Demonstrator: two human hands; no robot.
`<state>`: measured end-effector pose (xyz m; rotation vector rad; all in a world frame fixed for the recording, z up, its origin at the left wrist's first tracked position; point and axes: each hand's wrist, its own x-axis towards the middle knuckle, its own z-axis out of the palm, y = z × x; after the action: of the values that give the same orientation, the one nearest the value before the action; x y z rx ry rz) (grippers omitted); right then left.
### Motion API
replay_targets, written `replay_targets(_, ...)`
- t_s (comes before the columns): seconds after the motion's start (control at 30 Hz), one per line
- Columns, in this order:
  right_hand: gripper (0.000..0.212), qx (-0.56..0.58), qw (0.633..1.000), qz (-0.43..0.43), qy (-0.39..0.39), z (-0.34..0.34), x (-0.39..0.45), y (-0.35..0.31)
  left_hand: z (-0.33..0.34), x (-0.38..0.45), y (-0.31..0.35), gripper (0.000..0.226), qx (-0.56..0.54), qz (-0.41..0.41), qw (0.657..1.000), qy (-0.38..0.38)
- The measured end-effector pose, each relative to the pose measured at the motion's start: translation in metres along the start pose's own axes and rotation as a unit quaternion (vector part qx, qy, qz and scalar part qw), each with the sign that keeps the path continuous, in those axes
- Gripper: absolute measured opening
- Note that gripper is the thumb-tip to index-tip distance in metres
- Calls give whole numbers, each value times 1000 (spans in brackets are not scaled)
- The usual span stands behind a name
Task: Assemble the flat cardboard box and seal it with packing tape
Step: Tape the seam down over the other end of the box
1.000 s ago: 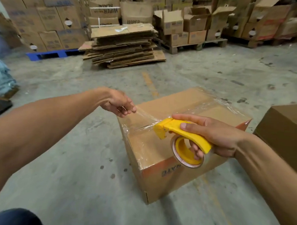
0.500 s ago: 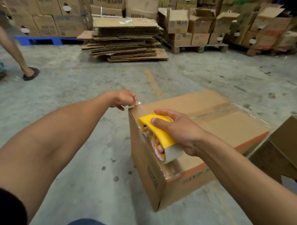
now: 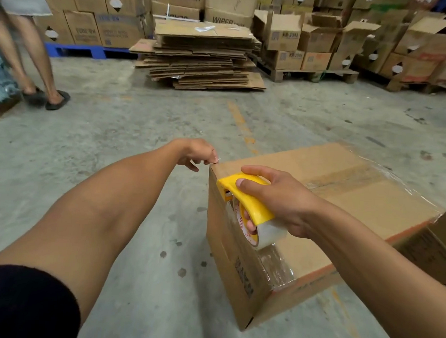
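Standing on the concrete floor (image 3: 137,241), the cardboard box (image 3: 368,200) runs its long axis from near left to far right. The right hand (image 3: 279,197) grips the yellow tape dispenser (image 3: 246,203) at the box's left edge (nose pointing far-left). The left hand (image 3: 197,152) pinches the tape end (image 3: 218,158) at the far-left corner.
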<state>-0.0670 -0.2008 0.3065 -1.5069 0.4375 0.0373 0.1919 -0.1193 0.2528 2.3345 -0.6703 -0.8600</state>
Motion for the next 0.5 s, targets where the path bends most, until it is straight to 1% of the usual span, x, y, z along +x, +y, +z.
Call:
replay_targets(0.1,47,5,1000,6,0,-1,1,0,3,0,-3,12,-27,-24,999,-28)
replay_targets(0.2,46,12,1000,9,3,0,3,0,10,-2,-8,21,-93,-54,993,-56)
replay_targets(0.3,44,18,1000,13,9,1,2,-2,19,-2,-19,25,-145,-84,984,-58)
replay_targets(0.37,44,13,1000,17,14,2,2,-3,24,0,-29,32,-152,-99,983,-32)
replay_targets(0.4,44,12,1000,19,16,2,3,-3,25,0,-32,35,-148,-91,985,-4)
replay_targets(0.43,44,12,1000,21,16,2,4,-3,25,1,-34,33,-145,-70,986,31)
replay_targets(0.5,44,12,999,25,16,2,4,-3,20,1,-34,21,-160,-8,983,89)
